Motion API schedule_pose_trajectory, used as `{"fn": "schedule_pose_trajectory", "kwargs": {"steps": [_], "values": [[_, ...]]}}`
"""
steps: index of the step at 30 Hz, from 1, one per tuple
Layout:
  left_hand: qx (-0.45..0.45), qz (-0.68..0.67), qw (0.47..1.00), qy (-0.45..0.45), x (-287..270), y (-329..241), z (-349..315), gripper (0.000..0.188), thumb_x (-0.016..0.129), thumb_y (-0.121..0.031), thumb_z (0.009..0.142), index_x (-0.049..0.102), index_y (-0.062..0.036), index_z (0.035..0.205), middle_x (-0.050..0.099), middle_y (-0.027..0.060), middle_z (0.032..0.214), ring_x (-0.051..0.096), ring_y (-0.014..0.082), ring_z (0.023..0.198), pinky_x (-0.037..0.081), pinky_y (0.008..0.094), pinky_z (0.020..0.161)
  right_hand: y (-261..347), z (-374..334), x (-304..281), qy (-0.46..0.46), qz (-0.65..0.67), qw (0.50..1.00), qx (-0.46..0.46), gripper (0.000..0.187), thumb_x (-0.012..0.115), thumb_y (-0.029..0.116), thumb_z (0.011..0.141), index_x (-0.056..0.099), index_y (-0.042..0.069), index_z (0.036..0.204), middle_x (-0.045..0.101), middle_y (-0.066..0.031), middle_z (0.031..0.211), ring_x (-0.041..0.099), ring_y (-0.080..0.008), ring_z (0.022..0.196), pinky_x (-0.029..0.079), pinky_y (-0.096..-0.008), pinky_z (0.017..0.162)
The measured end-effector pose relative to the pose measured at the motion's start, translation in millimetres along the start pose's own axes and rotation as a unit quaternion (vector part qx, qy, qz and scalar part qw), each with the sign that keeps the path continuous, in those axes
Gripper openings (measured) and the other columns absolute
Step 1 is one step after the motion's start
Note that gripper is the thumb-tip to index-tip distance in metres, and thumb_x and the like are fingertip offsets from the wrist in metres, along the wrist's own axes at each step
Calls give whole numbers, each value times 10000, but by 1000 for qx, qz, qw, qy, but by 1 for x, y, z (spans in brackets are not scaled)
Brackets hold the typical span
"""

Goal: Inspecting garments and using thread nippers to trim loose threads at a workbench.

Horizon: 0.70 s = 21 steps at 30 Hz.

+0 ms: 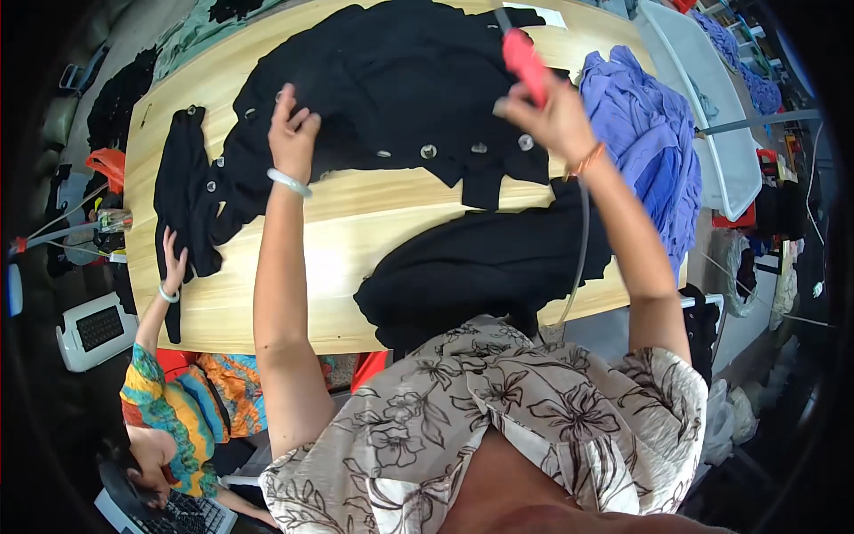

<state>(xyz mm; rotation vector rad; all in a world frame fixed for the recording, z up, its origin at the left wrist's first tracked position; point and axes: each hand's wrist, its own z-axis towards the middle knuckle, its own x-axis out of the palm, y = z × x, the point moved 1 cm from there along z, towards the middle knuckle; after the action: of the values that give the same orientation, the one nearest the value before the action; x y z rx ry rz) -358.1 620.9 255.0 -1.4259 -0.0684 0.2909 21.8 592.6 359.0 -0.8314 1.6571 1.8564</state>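
Far left, a co-worker's hand (pixel 174 262) is lying with fingers extended near the lower end of a narrow black piece (pixel 181 160); whether it is pressing on the cloth, cannot tell.

The person's left hand (pixel 294 133) is hanging loosely spread, index finger pointing up and away, the others partly bending; no object is showing in its grasp. It is hovering over or resting on the left part of the large black garment (pixel 382 80); contact cannot be told. A pale bangle (pixel 289 182) is circling the wrist; the forearm is reaching nearly straight across the wooden table (pixel 320 240).

The large black garment is spreading over the table's far half, round discs (pixel 429 151) dotting its near edge. Closer to the body, a bunched black cloth (pixel 471 267) is overlapping the near edge.

The right hand (pixel 556 116) is closing around the lower end of a pink-red tool (pixel 525 62), blurred, above the garment's right side. The elbow is bending, the forearm slanting up and inward, an orange band (pixel 587 160) at the wrist. A thin grey cord (pixel 583 240) is trailing down beside that forearm.

Further right, purple cloth (pixel 640 133) is heaping on the table, with a pale bin (pixel 734 169) standing just beyond.
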Motion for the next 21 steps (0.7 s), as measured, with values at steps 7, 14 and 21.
{"fn": "schedule_pose_trajectory", "kwargs": {"steps": [7, 14, 21], "values": [[336, 527, 762, 169, 35, -38, -16, 901, 787, -87, 635, 397, -285, 1423, 256, 143, 1523, 315, 321, 1353, 248, 540, 1078, -33, -63, 84, -25, -220, 974, -45, 642, 807, 191, 674, 467, -8, 1181, 495, -248, 1313, 648, -392, 813, 536, -427, 715], [472, 409, 720, 302, 51, -32, -12, 476, 674, -62, 682, 611, -109, 1152, 585, 89, 1178, 511, 254, 1150, 347, 452, 1011, -77, -50, 63, -65, -275, 958, 53, 715, 792, 165, 686, 392, -33, 1244, 360, -248, 1441, 657, -370, 855, 549, -396, 717], [391, 248, 879, 110, 65, -118, 21, 409, 460, 116, 698, 684, -61, 991, 666, 102, 976, 585, 277, 918, 449, 355, 849, -89, -65, 74, -73, -240, 967, 40, 719, 834, 290, 654, 441, -19, 1171, 570, -214, 1137, 654, -373, 797, 543, -427, 675]]}}
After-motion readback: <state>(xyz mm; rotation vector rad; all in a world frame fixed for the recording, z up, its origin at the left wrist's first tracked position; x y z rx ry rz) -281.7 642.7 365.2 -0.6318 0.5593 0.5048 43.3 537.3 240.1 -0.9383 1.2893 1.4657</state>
